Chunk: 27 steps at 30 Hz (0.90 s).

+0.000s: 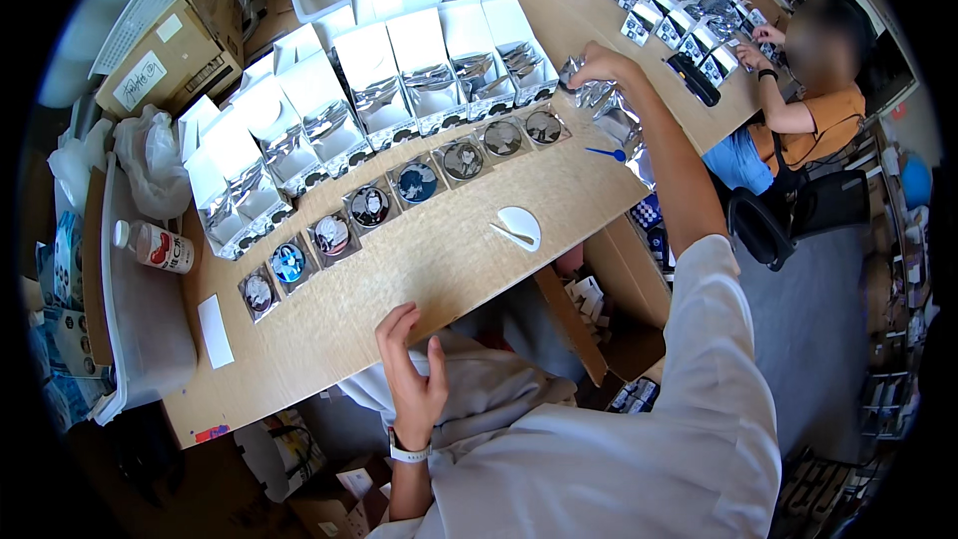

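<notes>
My right hand reaches to the far right of the table, its fingers bent around a crinkled silver foil pouch at a pile of foil pouches. The fingertips are partly hidden. My left hand hovers at the near table edge, fingers apart and slightly curled, holding nothing. A row of round picture badges in square clear sleeves runs diagonally across the table. Behind it stand several open white boxes with silver foil pouches inside.
A white semicircular piece and a blue plastic tool lie right of centre. At left are a white card, a bottle and a plastic bin. An open carton stands below; a co-worker sits far right.
</notes>
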Available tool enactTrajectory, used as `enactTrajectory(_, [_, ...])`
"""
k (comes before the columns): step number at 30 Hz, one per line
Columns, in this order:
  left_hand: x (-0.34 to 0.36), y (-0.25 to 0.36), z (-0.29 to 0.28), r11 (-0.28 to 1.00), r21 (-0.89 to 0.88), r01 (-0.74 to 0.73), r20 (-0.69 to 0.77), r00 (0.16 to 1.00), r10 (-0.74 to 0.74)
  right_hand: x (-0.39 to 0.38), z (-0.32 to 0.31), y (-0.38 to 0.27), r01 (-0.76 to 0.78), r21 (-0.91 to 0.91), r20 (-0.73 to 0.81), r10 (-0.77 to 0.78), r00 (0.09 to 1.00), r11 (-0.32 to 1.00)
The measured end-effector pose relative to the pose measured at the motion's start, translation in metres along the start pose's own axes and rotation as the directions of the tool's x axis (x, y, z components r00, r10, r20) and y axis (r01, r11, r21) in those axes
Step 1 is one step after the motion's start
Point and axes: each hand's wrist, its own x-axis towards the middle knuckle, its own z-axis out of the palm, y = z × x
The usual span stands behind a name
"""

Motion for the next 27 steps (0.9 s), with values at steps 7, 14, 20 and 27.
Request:
enactTrajectory(7, [0.001, -0.001, -0.002, 1.000, -0.018, -0.002, 0.007, 1.000, 0.002, 0.003, -0.005, 0.016, 0.040, 0.038, -0.224, -0.031, 0.974, 0.998])
enactTrajectory(14, [0.001, -0.005, -0.010, 0.996, -0.069, 0.049, 0.001, 0.999, -0.049, -0.084, -0.041, -0.049, 0.348, -0.041, -0.544, -0.313, 0.778, 0.937])
enactTrajectory(20, [0.009, -0.018, -0.016, 0.982, -0.173, 0.079, -0.018, 0.996, -0.083, -0.210, 0.027, -0.155, 0.757, -0.011, -0.151, -0.750, 0.644, 0.653])
enactTrajectory(27, [0.022, -0.031, -0.057, 0.996, -0.050, 0.068, 0.056, 0.996, -0.065, -0.231, 0.156, -0.208, 0.912, -0.380, 0.042, -0.988, -0.149, -0.154])
